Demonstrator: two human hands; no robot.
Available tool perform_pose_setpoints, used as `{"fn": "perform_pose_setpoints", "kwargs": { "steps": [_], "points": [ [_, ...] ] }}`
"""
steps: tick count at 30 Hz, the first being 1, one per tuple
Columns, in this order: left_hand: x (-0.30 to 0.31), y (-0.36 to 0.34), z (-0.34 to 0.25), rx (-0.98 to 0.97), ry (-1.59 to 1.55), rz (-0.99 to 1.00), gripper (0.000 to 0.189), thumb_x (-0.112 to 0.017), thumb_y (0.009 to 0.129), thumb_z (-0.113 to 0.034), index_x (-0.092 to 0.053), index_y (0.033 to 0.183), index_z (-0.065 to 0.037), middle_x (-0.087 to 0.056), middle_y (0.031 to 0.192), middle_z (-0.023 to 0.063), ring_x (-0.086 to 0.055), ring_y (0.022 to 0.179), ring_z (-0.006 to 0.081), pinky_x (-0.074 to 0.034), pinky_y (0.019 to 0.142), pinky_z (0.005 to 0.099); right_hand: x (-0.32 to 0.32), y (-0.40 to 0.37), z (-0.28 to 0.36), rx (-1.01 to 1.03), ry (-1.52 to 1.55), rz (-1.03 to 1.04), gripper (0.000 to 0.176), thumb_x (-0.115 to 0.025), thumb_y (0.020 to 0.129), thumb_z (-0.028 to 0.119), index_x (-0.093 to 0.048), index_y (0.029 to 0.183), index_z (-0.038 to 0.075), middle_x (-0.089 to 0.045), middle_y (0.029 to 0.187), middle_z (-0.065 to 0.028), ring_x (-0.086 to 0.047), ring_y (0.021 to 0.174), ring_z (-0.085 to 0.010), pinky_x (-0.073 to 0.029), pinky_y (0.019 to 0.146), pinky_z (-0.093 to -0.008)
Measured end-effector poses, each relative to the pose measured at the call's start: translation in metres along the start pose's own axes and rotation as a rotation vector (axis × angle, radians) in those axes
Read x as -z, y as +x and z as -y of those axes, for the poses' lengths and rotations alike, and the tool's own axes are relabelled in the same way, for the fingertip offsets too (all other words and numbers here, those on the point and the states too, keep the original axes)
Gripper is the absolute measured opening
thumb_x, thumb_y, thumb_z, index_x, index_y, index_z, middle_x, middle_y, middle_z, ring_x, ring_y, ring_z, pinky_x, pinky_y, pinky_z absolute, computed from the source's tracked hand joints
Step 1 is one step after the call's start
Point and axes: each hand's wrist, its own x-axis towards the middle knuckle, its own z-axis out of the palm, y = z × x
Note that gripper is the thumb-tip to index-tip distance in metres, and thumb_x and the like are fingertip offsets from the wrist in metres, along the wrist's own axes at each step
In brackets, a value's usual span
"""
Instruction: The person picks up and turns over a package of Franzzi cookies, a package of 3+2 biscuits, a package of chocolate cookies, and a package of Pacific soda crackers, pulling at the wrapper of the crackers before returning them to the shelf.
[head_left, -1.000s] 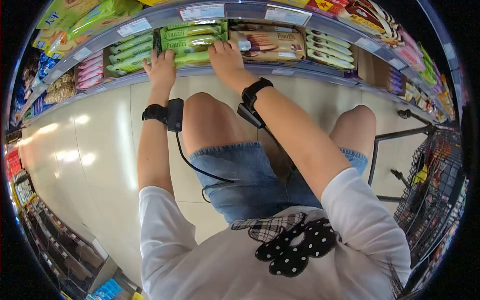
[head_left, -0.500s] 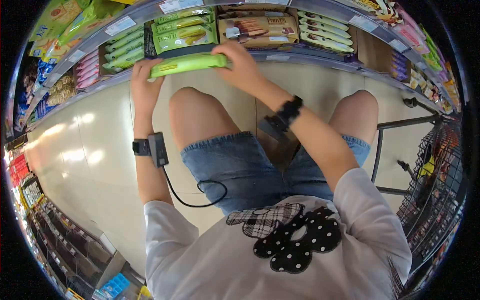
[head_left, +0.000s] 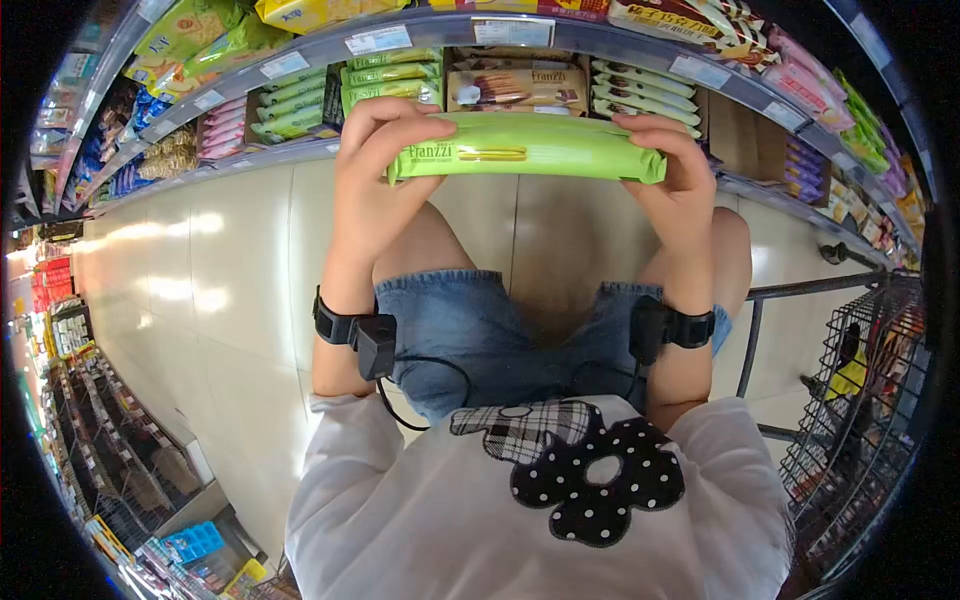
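Note:
A long green Franzzi packet point(head_left: 540, 148) is held level in front of the shelf, its printed side toward me. My left hand point(head_left: 385, 165) grips its left end, with the thumb and fingers bent round it. At the right end my right hand point(head_left: 680, 180) pinches the packet between thumb and fingers. Behind the packet, on the lower shelf, lie green Franzzi packets point(head_left: 392, 92), a brown Franzzi pack point(head_left: 517, 90) and a stack of pale green packets point(head_left: 643, 90).
Shelf edges point(head_left: 420, 38) with price labels curve across the top. More snack bags point(head_left: 195, 40) sit at upper left. A black wire cart point(head_left: 860, 400) stands at right. Tiled floor point(head_left: 220, 310) stretches left, with another shelf point(head_left: 120, 440) at lower left.
The green packet has come closer and turned level, and its printed face now shows. Both my hands have moved right with it, and they are farther apart in view.

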Motion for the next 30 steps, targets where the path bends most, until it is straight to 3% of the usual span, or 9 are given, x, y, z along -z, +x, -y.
{"fn": "perform_pose_setpoints", "kwargs": {
  "steps": [11,15,17,18,19,21,24,29,30],
  "points": [
    [-0.050,0.070,-0.006,-0.130,-0.179,-0.165,0.036,-0.064,0.052,0.008,-0.061,0.084,-0.006,-0.052,0.099,0.0076,-0.050,0.099,0.0244,-0.040,0.085,0.0336,0.059,0.052,0.010,0.197,-0.010,0.013,0.039,-0.063,0.060,-0.014,-0.055,0.094,0.002,-0.050,0.106,-0.0109,-0.049,0.102,-0.0219,-0.041,0.085,-0.0321],
    [-0.086,0.067,0.018,-0.125,-0.195,0.013,0.044,-0.066,0.057,0.008,-0.056,0.097,-0.008,-0.051,0.106,0.0095,-0.050,0.099,0.0251,-0.039,0.086,0.0331,0.056,0.009,0.002,0.107,0.009,-0.264,0.040,-0.066,0.059,-0.012,-0.054,0.094,0.002,-0.051,0.103,-0.0103,-0.051,0.097,-0.0206,-0.044,0.081,-0.0299],
    [-0.109,0.057,-0.001,0.263,-0.556,-0.336,0.054,-0.064,0.066,0.008,-0.042,0.113,-0.008,-0.050,0.110,0.0125,-0.052,0.100,0.0280,-0.042,0.086,0.0357,0.043,-0.008,0.010,0.057,-0.015,-0.377,0.040,-0.067,0.058,-0.011,-0.054,0.094,0.002,-0.051,0.102,-0.0102,-0.051,0.095,-0.0202,-0.044,0.080,-0.0290],
    [-0.112,0.050,0.002,0.409,-0.575,-0.301,0.056,-0.063,0.077,-0.013,-0.030,0.122,-0.009,-0.046,0.116,0.0145,-0.050,0.103,0.0292,-0.043,0.086,0.0378,0.034,-0.003,0.015,0.094,-0.142,-0.456,0.041,-0.069,0.057,-0.009,-0.054,0.093,0.002,-0.051,0.101,-0.0103,-0.052,0.093,-0.0202,-0.045,0.078,-0.0291],
    [-0.113,0.047,0.003,0.393,-0.574,-0.322,0.056,-0.063,0.077,-0.013,-0.030,0.122,-0.009,-0.046,0.116,0.0145,-0.050,0.103,0.0292,-0.043,0.086,0.0378,0.027,0.008,0.018,0.158,-0.261,-0.523,0.042,-0.071,0.056,-0.007,-0.054,0.093,0.003,-0.051,0.100,-0.0103,-0.052,0.091,-0.0203,-0.045,0.076,-0.0291],
    [-0.109,0.033,-0.006,0.825,-1.231,0.182,0.057,-0.055,0.082,-0.035,-0.030,0.124,-0.007,-0.041,0.122,0.0151,-0.048,0.106,0.0286,-0.043,0.085,0.0390,0.012,0.001,0.009,0.131,-0.416,-0.551,0.041,-0.073,0.056,-0.001,-0.055,0.092,0.004,-0.051,0.096,-0.0100,-0.052,0.088,-0.0213,-0.044,0.075,-0.0318],
    [-0.123,0.024,-0.033,0.820,-1.472,0.173,0.059,-0.046,0.084,-0.039,-0.026,0.128,-0.006,-0.041,0.123,0.0161,-0.046,0.108,0.0281,-0.042,0.086,0.0373,-0.007,-0.009,-0.005,0.272,-0.601,-0.308,0.041,-0.074,0.056,0.004,-0.056,0.094,0.006,-0.052,0.092,-0.0097,-0.051,0.089,-0.0228,-0.043,0.075,-0.0342],
    [-0.105,0.021,-0.014,0.796,-1.096,0.362,0.067,-0.053,0.076,-0.012,-0.019,0.133,-0.004,-0.038,0.126,0.0133,-0.040,0.114,0.0214,-0.034,0.092,0.0282,0.007,-0.020,0.007,0.130,-0.181,0.110,0.051,-0.071,0.061,0.012,-0.053,0.109,0.007,-0.050,0.106,-0.0111,-0.049,0.094,-0.0251,-0.041,0.080,-0.0346],
    [-0.100,0.021,-0.009,0.558,-0.916,0.580,0.069,-0.055,0.073,-0.007,-0.021,0.133,-0.002,-0.037,0.127,0.0125,-0.038,0.115,0.0208,-0.032,0.093,0.0279,0.016,-0.018,0.005,0.150,-0.275,-0.054,0.053,-0.069,0.063,0.016,-0.051,0.112,0.006,-0.049,0.109,-0.0112,-0.049,0.096,-0.0250,-0.040,0.082,-0.0343]
  ]
}}
